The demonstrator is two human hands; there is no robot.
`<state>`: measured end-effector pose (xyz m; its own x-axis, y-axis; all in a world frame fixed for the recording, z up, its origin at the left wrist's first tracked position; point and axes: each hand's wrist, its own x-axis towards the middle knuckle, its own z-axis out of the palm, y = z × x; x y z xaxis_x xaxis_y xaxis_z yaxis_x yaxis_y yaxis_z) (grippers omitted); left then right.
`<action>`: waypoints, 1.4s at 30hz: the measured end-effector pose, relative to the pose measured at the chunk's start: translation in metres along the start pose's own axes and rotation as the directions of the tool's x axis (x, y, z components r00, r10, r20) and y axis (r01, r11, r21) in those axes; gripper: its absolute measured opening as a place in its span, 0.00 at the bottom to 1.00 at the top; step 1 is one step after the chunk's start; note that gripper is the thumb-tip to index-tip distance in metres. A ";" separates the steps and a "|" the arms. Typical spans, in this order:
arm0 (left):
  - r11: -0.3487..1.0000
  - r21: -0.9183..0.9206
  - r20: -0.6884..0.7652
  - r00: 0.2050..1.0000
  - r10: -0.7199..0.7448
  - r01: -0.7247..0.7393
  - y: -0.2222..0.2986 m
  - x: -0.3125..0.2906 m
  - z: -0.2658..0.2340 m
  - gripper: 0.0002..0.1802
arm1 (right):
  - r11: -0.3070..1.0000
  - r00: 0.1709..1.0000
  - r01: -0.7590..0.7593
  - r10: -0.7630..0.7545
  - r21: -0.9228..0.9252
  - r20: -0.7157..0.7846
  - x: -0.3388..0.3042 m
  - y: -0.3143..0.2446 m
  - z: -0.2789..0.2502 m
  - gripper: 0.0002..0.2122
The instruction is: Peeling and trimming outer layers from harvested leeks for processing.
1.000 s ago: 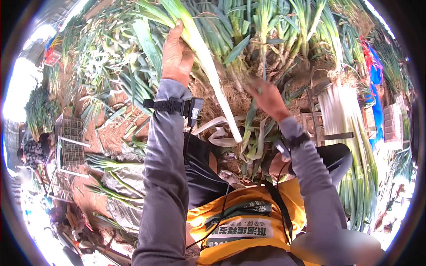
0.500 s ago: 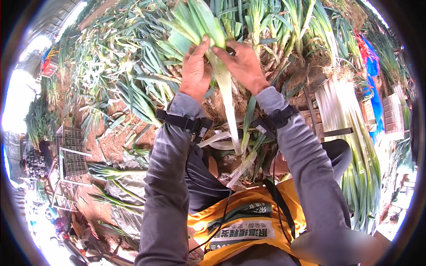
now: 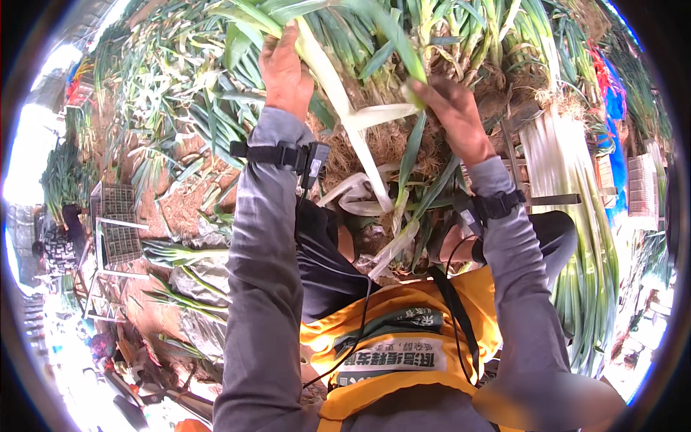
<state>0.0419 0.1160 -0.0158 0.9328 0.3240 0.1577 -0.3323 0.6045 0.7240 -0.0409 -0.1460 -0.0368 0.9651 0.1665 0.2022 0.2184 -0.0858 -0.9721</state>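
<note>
My left hand (image 3: 286,75) grips a leek (image 3: 324,68) near the base of its green leaves. The white shank slants down toward my knees, root end lowest. My right hand (image 3: 455,115), apart to the right, pinches a green outer leaf (image 3: 403,54). That leaf arches over from the leek's top, and its pale sheath (image 3: 381,115) is partly peeled off the shank. Stripped pale leaves (image 3: 353,191) lie below, between my legs.
Untrimmed leeks with roots (image 3: 446,43) are heaped ahead. On the right, a bundle of white-stemmed leeks (image 3: 558,158) lies beside a dark flat bar (image 3: 554,199). A wire crate (image 3: 115,223) stands at left, near a few leeks (image 3: 180,253) on plastic sheeting.
My hands have moved apart, the left one up and leftward, the right one to the right and slightly down. An outer leaf has been drawn away from the leek.
</note>
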 end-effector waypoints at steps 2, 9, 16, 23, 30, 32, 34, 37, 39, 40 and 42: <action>1.000 0.010 -0.025 1.000 0.015 -0.014 0.000 0.004 -0.011 0.10 | 0.990 0.991 -0.134 0.135 -0.031 -0.001 -0.017 0.026 -0.009 0.18; 0.997 0.065 -0.169 0.985 0.043 -0.033 0.005 0.011 -0.019 0.10 | 0.919 0.915 -0.394 0.388 -0.032 -0.108 -0.084 0.122 -0.039 0.18; 0.993 0.120 -0.121 0.992 0.027 -0.012 0.005 -0.002 -0.027 0.09 | 0.871 0.839 -0.480 0.422 -0.102 -0.343 -0.108 0.179 -0.038 0.17; 0.988 0.056 -0.180 0.972 0.148 -0.141 0.013 0.000 -0.035 0.14 | 0.650 0.409 -0.622 0.745 0.436 -0.527 -0.152 0.263 -0.093 0.13; 0.995 -0.096 -0.270 0.963 -0.005 -0.021 0.018 0.011 -0.040 0.18 | 0.654 0.560 -0.748 0.711 0.109 -0.426 -0.157 0.291 -0.096 0.16; 0.989 -0.147 -0.243 0.968 -0.068 0.032 0.009 0.014 -0.033 0.22 | 0.625 0.561 -0.780 0.721 0.032 -0.407 -0.175 0.305 -0.121 0.18; 0.988 -0.149 -0.233 0.970 -0.072 0.037 0.016 0.018 -0.045 0.22 | 0.517 0.669 -0.741 0.622 -0.428 -0.407 -0.164 0.282 -0.108 0.19; 0.988 -0.142 -0.218 0.972 -0.084 0.054 0.023 0.018 -0.045 0.23 | 0.536 0.974 -0.213 0.056 -0.817 -0.217 -0.129 0.209 -0.052 0.30; 0.969 -0.224 -0.261 0.951 -0.163 0.105 0.036 0.013 -0.043 0.24 | 0.748 0.996 -0.045 0.086 -0.662 0.029 -0.098 0.125 0.001 0.34; 0.958 -0.261 -0.269 0.943 -0.194 0.123 0.032 0.015 -0.039 0.24 | 0.741 0.988 -0.015 0.112 -0.671 0.102 -0.094 0.109 0.021 0.33; 0.938 -0.319 -0.231 0.950 -0.212 0.132 0.020 0.013 -0.028 0.24 | 0.729 0.978 0.004 0.140 -0.685 0.154 -0.090 0.101 0.037 0.33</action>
<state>0.0433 0.1527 -0.0187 0.9242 0.3472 -0.1588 -0.2331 0.8425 0.4857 -0.1113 -0.1330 -0.1577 0.9521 0.3026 0.0433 0.2619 -0.7346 -0.6259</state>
